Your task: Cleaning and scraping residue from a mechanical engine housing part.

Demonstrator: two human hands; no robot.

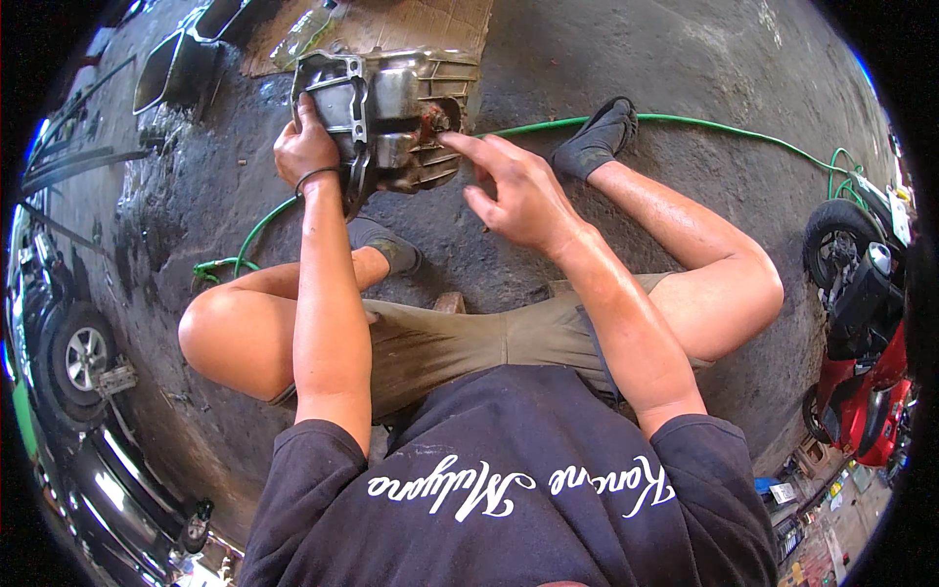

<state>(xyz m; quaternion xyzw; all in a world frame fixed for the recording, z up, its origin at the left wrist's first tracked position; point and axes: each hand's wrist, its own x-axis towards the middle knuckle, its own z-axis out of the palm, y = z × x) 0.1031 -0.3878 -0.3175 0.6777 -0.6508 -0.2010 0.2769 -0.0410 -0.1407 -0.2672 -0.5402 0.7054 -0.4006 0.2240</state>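
Note:
A ribbed metal engine oil pan is held up in front of me, tilted, above the dark floor. My left hand grips its left edge, thumb on the flange and the other fingers mostly out of sight behind it. At the pan's right side, a bolt-like plug sits in a recess with reddish-brown residue around it. My right hand has its index finger stretched out to that plug, touching or nearly touching it. The other right fingers are loosely bent, with the thumb apart, and nothing shows in them.
Cardboard with a clear plastic bottle lies beyond the pan. A green hose crosses the floor. Black metal trays lie at the far left, a black car stands left, and a red motorcycle right.

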